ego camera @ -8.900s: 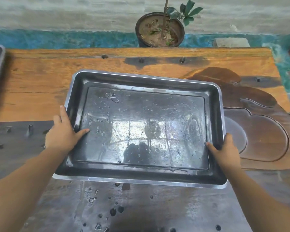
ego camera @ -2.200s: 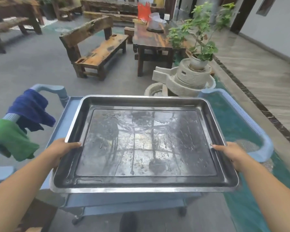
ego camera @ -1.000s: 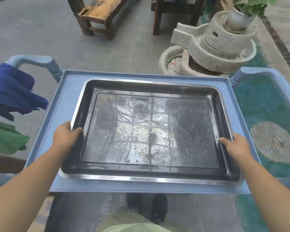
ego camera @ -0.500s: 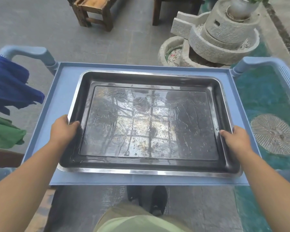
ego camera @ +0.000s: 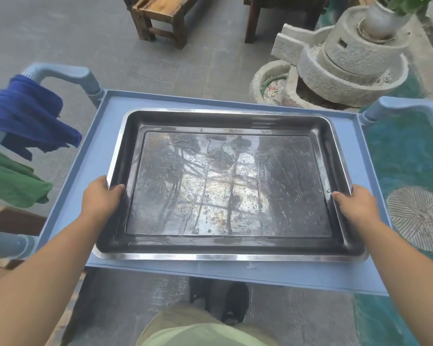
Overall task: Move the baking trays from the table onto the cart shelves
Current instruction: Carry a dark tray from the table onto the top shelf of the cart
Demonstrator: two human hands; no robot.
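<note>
The left hand (ego camera: 99, 198) clamps its grip on the left rim of the baking tray (ego camera: 225, 186), thumb hooked over the edge onto the inner wall. The right hand (ego camera: 355, 204) is closed the same way on the tray's right rim. The tray is wet, its dark floor streaked with water, and it sits over the blue top shelf of the cart (ego camera: 103, 136), its near edge close to the shelf's front lip; whether it rests fully there cannot be told. Left of the tray, a blue cloth (ego camera: 28, 118) and a green cloth (ego camera: 10, 178) hang over the cart handle (ego camera: 60, 73). Beyond the tray stands a stone mill (ego camera: 340, 58), with a wooden bench (ego camera: 165, 11) farther off.
</note>
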